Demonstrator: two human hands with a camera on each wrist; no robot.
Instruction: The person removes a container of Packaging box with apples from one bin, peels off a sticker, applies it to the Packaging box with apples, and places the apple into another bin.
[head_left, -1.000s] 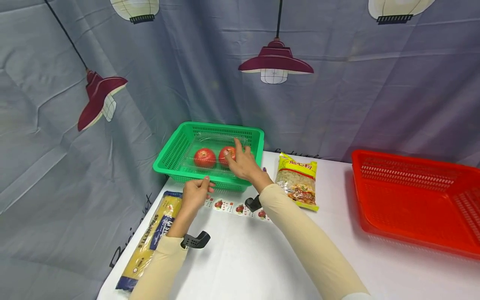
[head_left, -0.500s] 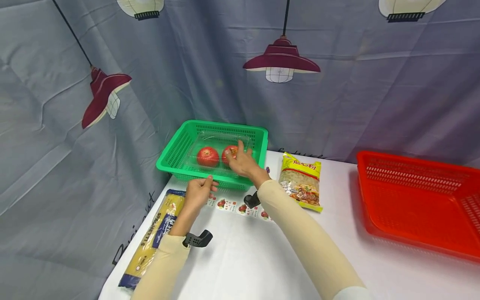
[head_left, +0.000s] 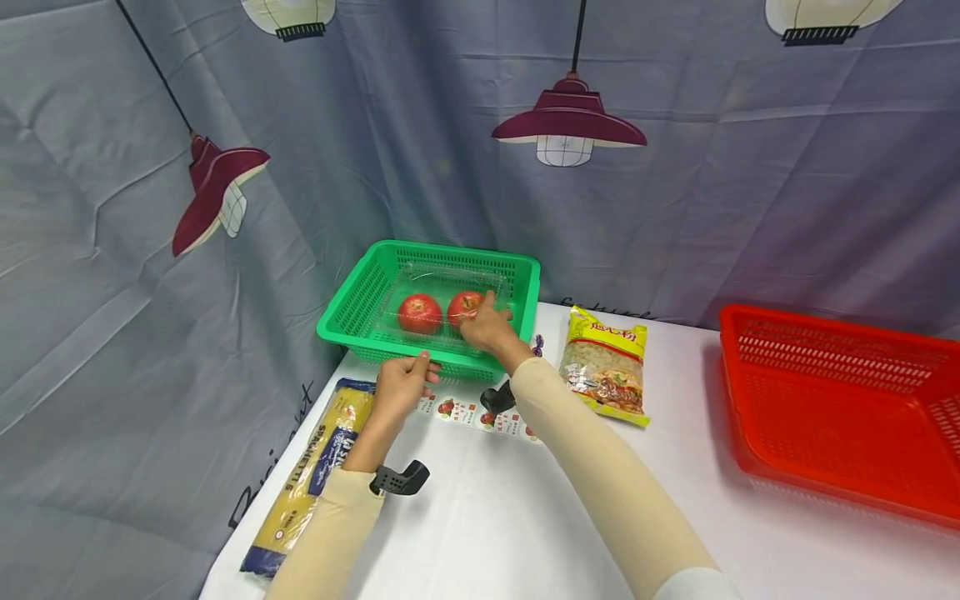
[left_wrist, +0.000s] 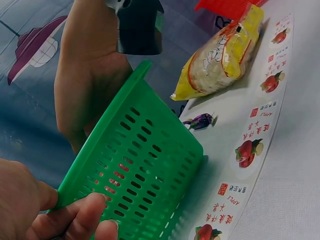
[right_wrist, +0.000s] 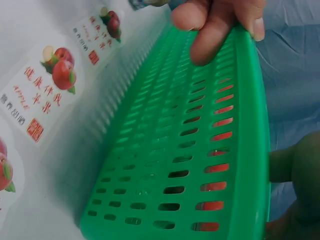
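Two red apples, a left one (head_left: 420, 314) and a right one (head_left: 464, 307), sit in a clear plastic tray (head_left: 450, 273) inside a green basket (head_left: 337, 333). My left hand (head_left: 400, 385) holds the basket's front rim; the left wrist view shows the thumb over the rim and the fingers (left_wrist: 89, 212) against the outer wall. My right hand (head_left: 491, 327) reaches over the basket's right front, beside the right apple, fingers loosely spread. Contact with the apple or tray cannot be made out. In the right wrist view the basket wall (right_wrist: 150, 165) hides most of that hand.
A yellow spaghetti pack (head_left: 311, 479) lies left on the white table (head_left: 480, 517). A strip of apple stickers (head_left: 480, 417) lies before the basket. To its right are a purple-wrapped candy (head_left: 537, 345), a yellow-topped food bag (head_left: 606, 364) and a red basket (head_left: 840, 417). A grey curtain (head_left: 675, 208) hangs behind.
My right hand has drawn back a little from over the right apple, uncovering more of it. The left hand stays at the basket rim. The head view has shifted slightly.
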